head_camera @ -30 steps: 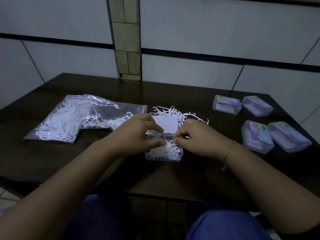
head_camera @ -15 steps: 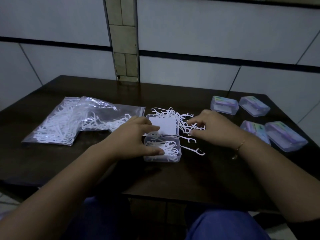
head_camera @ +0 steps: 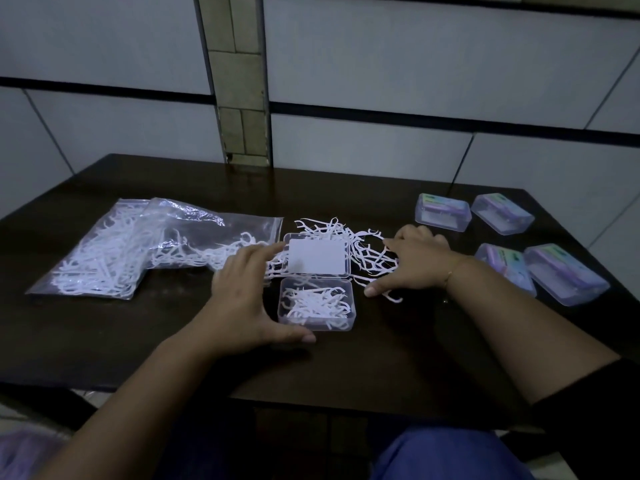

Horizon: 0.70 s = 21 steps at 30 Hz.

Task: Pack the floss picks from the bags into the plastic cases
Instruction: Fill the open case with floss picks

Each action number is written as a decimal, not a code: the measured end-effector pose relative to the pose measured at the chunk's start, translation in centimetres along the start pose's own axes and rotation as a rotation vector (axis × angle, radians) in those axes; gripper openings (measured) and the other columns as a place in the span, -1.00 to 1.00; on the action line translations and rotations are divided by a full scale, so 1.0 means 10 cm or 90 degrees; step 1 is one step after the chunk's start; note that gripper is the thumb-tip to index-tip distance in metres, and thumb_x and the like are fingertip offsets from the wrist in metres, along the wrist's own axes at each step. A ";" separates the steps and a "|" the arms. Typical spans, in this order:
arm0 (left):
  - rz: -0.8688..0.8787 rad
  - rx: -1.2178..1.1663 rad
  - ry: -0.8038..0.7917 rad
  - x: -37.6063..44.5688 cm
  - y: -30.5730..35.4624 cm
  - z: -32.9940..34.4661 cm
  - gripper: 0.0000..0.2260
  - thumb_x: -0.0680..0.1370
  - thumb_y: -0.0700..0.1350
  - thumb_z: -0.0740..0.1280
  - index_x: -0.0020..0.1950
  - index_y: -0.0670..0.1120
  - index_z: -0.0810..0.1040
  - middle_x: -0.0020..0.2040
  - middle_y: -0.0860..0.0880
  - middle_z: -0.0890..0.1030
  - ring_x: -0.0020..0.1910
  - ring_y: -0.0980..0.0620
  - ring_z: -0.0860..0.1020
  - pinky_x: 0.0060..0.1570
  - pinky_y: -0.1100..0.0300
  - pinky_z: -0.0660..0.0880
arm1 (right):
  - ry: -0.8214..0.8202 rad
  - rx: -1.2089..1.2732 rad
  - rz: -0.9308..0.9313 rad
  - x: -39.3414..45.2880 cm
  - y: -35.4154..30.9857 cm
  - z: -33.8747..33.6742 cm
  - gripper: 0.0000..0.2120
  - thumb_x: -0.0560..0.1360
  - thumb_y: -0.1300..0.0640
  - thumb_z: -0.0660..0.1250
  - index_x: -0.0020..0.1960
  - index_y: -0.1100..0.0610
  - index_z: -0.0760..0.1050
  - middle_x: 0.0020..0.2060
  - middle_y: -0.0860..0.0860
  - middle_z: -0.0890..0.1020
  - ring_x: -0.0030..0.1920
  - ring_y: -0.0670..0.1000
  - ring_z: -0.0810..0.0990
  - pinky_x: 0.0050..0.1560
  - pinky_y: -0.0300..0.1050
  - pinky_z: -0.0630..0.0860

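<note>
— Right of centre in the frame, that's where the loose floss picks (head_camera: 360, 251) lie, a tangled pile on the dark table (head_camera: 104, 341), and the right hand (head_camera: 412, 268) is laid over its right edge.

— Spread, or pinching something?

— Fingers mostly straight and splayed over the picks, thumb flat on the table toward the bottom of the frame. Whether any pick is caught under the fingertips, I cannot tell.

— And the open case (head_camera: 317, 308)?

— At centre, just left of that hand and slightly lower in the frame, some picks already inside. Its long side runs left to right; the lid (head_camera: 317, 256) is flung open toward the top of the frame. The left hand (head_camera: 249, 299) rests against its left wall, fingers relaxed, thumb along the near edge.

— So a grabbed bunch travels which way?

— Leftward and a little down, I judge; the right hand is nearer the pile. The picks point every direction, no shared axis.

— Anything else?

— A bag (head_camera: 138, 247) holding more picks at the left, four closed cases (head_camera: 443, 211) at the right.
</note>
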State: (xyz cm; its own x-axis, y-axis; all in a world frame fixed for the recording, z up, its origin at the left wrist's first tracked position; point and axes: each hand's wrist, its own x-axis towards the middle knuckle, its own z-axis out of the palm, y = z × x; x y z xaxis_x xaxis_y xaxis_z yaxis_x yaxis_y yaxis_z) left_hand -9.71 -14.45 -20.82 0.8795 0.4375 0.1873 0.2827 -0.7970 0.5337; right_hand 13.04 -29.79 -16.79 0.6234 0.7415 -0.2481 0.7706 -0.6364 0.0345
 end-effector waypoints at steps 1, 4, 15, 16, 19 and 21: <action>-0.029 -0.028 0.015 -0.03 -0.01 -0.01 0.14 -0.06 0.53 0.34 0.45 0.18 0.11 0.24 0.18 0.21 0.25 0.19 0.18 0.36 0.02 0.14 | -0.005 -0.001 0.003 0.03 0.01 0.00 -0.02 0.25 -0.48 0.28 0.51 -0.01 0.15 0.36 0.05 0.26 0.35 0.07 0.22 0.26 0.00 0.24; -0.111 -0.073 0.021 -0.09 -0.04 -0.03 0.08 -0.12 0.52 0.40 0.32 0.17 0.17 0.13 0.21 0.31 0.20 0.08 0.30 0.25 0.07 0.29 | 0.001 -0.002 0.001 0.07 0.01 -0.01 -0.17 0.33 -0.44 0.25 0.47 -0.03 0.24 0.34 0.05 0.32 0.33 0.09 0.25 0.24 0.02 0.27; -0.107 -0.066 -0.004 -0.13 -0.01 0.03 -0.30 0.12 0.28 0.55 0.11 0.19 0.27 0.01 0.30 0.33 0.02 0.21 0.24 0.13 0.17 0.30 | 0.121 -0.027 -0.079 -0.03 0.00 0.03 -0.68 0.53 -0.08 0.23 0.26 -0.10 0.50 0.21 -0.04 0.46 0.23 0.01 0.33 0.16 0.00 0.26; -0.100 -0.053 -0.010 -0.13 0.00 0.02 -0.31 0.13 0.29 0.54 0.11 0.20 0.27 -0.01 0.32 0.30 -0.01 0.24 0.21 0.12 0.18 0.28 | 0.106 0.000 -0.071 -0.04 0.03 0.02 -0.72 0.53 -0.02 0.24 0.23 -0.12 0.51 0.22 -0.04 0.45 0.24 0.01 0.33 0.17 0.01 0.26; -0.078 0.012 -0.024 -0.09 -0.03 0.02 -0.16 0.06 0.50 0.37 0.25 0.21 0.28 0.03 0.28 0.28 0.14 0.22 0.23 0.14 0.20 0.17 | 0.064 0.077 -0.026 0.00 0.16 -0.01 -0.77 0.51 0.05 0.27 0.15 -0.15 0.51 0.24 -0.05 0.47 0.23 0.03 0.37 0.23 0.07 0.32; -0.071 0.046 -0.026 -0.05 -0.05 0.03 -0.01 0.00 0.56 0.22 0.37 0.17 0.29 0.08 0.20 0.26 0.24 0.15 0.24 0.17 0.21 0.12 | 0.051 0.087 0.010 0.03 0.19 -0.01 -0.68 0.47 -0.14 0.31 0.20 -0.11 0.48 0.25 -0.02 0.48 0.24 0.05 0.39 0.25 0.08 0.33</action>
State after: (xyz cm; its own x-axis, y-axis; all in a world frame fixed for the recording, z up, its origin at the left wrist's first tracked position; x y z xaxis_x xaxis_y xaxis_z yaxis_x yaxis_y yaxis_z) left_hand -10.14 -14.42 -21.43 0.8555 0.5091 0.0949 0.4055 -0.7725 0.4887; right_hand 14.74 -30.76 -16.68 0.6486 0.7419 -0.1704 0.7384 -0.6675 -0.0958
